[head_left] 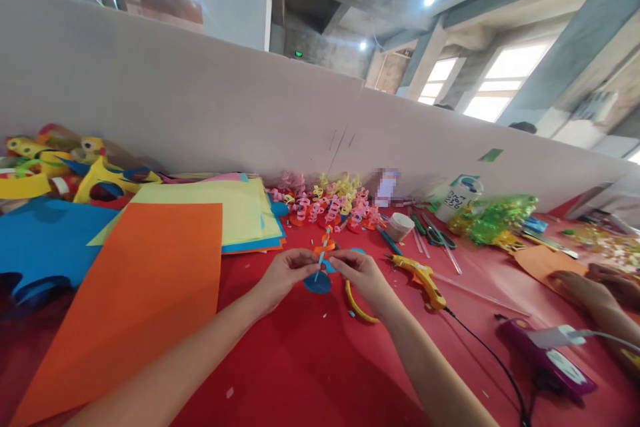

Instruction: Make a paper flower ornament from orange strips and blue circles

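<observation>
- Left hand pinches a pale strip mid-frame, above a blue disc.
- Right hand: fingertips bunched beside it; what they grasp, I cannot tell.
- Uneven pressure could bend the strip; a careless wrist could knock the glue gun.
- Fingers hide the strip's middle; another person's arm is cut off, far right.

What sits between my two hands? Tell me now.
Between the left hand and right hand, the head view shows a thin, leaning pale-blue strip, with a blue disc at its lower end.
</observation>
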{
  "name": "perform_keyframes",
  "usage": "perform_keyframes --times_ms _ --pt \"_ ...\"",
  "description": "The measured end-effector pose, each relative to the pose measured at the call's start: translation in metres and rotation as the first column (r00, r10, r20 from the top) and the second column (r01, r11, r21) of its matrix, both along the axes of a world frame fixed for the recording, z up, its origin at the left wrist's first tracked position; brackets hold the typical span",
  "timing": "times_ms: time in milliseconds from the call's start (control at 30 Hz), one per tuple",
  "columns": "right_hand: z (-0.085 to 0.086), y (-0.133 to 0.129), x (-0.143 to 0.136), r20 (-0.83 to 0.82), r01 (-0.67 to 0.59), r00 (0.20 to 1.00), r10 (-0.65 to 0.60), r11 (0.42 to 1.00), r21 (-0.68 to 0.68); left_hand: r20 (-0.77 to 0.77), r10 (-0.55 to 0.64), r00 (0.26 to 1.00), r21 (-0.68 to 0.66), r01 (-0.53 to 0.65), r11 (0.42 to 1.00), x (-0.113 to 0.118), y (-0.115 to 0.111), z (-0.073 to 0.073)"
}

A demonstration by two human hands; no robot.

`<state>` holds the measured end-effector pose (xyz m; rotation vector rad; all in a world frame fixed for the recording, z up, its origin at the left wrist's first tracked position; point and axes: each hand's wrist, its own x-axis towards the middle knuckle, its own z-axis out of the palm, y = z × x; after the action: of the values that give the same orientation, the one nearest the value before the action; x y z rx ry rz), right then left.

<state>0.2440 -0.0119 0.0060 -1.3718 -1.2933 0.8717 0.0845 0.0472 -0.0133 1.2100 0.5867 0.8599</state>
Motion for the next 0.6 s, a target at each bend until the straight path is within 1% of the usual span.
perform_keyframes --times_ms 167,367,500,600 --pt "-0.0034 -0.0029 -0.0031 -0.121 0.042 0.992 -0.045 0.999 -0.027 -0.003 0.006 1.000 -0.056 -0.006 0.998 -0.0006 0.0014 -0.0004" --pt "-0.0007 -0.0051 -0.0051 -0.222 0.064 0.972 -0.075 0.996 -0.056 0.001 -0.005 1.000 -0.027 0.005 1.000 -0.0002 0.0026 -0.0040" --pt "-0.0016 -0.0047 -0.0059 -0.240 0.073 0.967 -0.086 0.996 -0.060 0.024 -0.018 1.000 -0.026 0.018 0.999 0.0000 0.0022 -0.0050" --pt "-0.0035 -0.0036 -0.0055 -0.211 0.057 0.975 -0.067 0.997 -0.054 0.027 -0.011 1.000 -0.025 0.011 1.000 0.0002 0.0019 -0.0051"
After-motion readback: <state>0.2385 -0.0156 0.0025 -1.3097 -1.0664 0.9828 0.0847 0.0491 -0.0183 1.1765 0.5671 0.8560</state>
